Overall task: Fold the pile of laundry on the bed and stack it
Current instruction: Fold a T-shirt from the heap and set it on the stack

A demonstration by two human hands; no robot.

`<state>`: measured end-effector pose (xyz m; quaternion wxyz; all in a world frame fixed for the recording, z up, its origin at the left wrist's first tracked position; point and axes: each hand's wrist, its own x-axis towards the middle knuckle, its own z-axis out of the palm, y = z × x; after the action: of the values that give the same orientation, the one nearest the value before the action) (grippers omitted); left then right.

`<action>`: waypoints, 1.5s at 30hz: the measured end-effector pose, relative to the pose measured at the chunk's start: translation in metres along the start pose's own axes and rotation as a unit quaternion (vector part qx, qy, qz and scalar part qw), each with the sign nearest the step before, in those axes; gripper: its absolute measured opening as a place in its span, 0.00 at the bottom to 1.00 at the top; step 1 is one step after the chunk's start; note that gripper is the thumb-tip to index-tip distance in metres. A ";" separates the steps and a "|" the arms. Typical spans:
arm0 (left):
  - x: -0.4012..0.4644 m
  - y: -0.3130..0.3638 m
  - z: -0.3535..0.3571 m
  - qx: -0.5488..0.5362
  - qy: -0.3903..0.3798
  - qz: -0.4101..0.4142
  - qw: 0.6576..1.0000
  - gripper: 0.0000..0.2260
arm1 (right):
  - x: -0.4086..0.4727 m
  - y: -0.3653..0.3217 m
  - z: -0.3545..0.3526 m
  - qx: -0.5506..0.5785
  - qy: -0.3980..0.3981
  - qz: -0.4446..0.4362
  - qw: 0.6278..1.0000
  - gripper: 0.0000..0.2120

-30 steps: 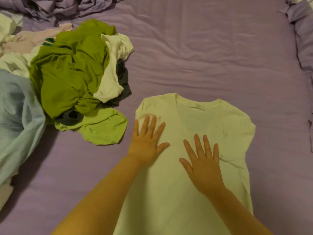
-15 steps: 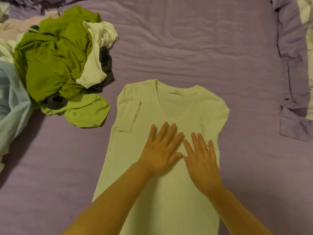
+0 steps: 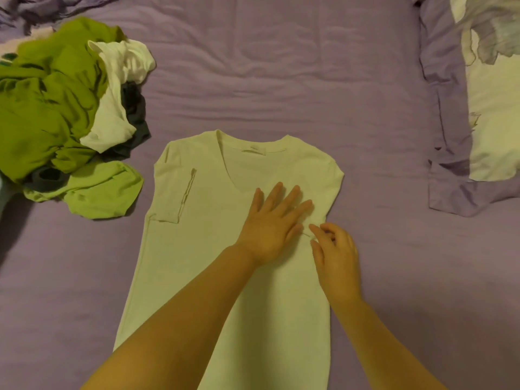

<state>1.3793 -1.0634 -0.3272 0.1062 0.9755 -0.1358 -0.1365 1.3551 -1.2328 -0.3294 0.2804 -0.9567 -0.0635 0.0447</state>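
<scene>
A pale white T-shirt (image 3: 213,226) lies flat on the purple bed sheet (image 3: 281,80), neck away from me, both sleeves folded in over the body. My left hand (image 3: 271,223) presses flat on the shirt's right chest with fingers spread. Just to its right, my right hand (image 3: 334,250) has curled fingers and pinches the folded sleeve's edge at the shirt's right side. The unfolded laundry pile (image 3: 56,108) of green, white and dark clothes sits at the upper left.
A purple pillow (image 3: 450,164) with a pale patterned cloth (image 3: 495,108) on it lies at the right edge. Rumpled purple bedding (image 3: 56,4) bunches at the top left. Bare sheet stretches beyond the shirt's neck.
My left hand slid right across the shirt's chest. My right hand went from lying flat to pinching the sleeve edge at the right side. The view shifted right.
</scene>
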 end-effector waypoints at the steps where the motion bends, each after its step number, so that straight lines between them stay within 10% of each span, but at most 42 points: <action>1: 0.004 0.002 0.000 -0.002 -0.005 -0.004 1.000 0.22 | -0.001 0.002 -0.003 0.033 -0.002 0.022 0.999 0.10; 11: 0.014 0.001 0.015 -0.001 -0.016 -0.062 0.998 0.23 | 0.010 0.013 -0.009 -0.027 0.014 -0.012 0.999 0.12; 22: -0.021 0.000 0.010 0.058 -0.078 -0.089 0.991 0.28 | 0.010 -0.008 -0.001 -0.284 -0.145 -0.045 0.947 0.27; 45: -0.347 0.011 0.053 -0.035 -0.226 0.004 0.974 0.23 | -0.294 -0.109 0.040 -0.244 -0.376 -0.005 0.894 0.32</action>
<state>1.0399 -0.9809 -0.2924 0.1070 0.9147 -0.1550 -0.3575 1.0494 -1.1639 -0.2889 -0.0064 -0.9064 -0.1784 0.3828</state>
